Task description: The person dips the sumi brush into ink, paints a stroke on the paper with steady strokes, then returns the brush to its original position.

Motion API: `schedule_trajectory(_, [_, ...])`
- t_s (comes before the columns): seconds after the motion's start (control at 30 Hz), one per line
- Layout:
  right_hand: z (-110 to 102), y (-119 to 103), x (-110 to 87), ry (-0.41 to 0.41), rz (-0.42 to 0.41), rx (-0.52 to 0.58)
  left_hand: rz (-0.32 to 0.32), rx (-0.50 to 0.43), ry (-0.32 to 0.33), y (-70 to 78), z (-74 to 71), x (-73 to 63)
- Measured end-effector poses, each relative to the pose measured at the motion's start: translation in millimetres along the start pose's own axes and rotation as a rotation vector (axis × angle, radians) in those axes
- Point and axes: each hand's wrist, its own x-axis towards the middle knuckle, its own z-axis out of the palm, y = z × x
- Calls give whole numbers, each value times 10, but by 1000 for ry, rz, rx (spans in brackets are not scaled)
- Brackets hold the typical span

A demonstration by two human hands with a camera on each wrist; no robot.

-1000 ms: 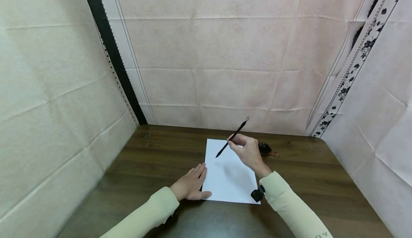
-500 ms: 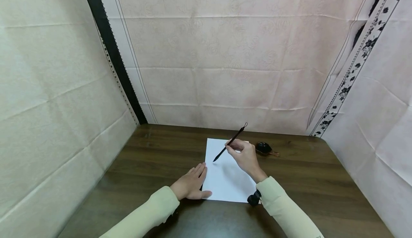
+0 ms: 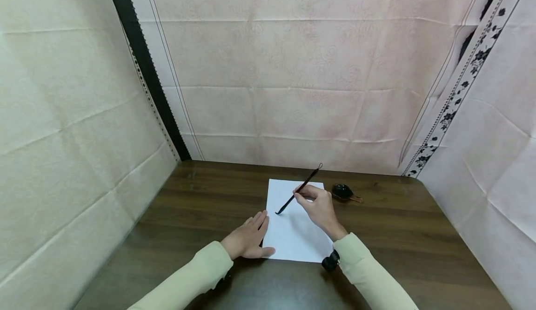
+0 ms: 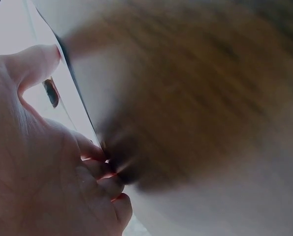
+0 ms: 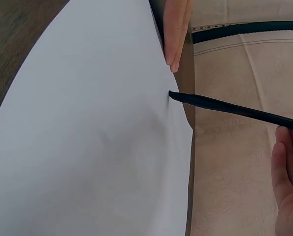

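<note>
My right hand (image 3: pixel 317 207) pinches a dark writing brush (image 3: pixel 309 178) with a hanging loop at its top end. The brush slants down to the left, its bent tip at the left part of a white sheet of paper (image 3: pixel 299 242). In the right wrist view the brush tip (image 5: pixel 173 94) meets the paper near its edge, close to the left hand's fingertips. My left hand (image 3: pixel 248 238) lies flat along the sheet's left edge, fingers straight and thumb on the lower left corner. In the left wrist view the thumb (image 4: pixel 38 61) presses the paper's edge.
A small glossy black dish (image 3: pixel 342 192) with a brown handle-like end sits right of the paper. The brown wooden table (image 3: pixel 201 198) is bordered by pale cloth hangings (image 3: pixel 268 110) at the back and both sides. A black device is strapped on the right wrist.
My right hand has moved down and slightly left with the brush, whose tip went from above the sheet to bending against it. My left hand stays in place.
</note>
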Motion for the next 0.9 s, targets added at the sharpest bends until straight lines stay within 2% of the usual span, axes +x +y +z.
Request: schedule_trajectory(0.9, [-232,45,-14,10,-12,-88,25,-21,-4,18,-47,-37])
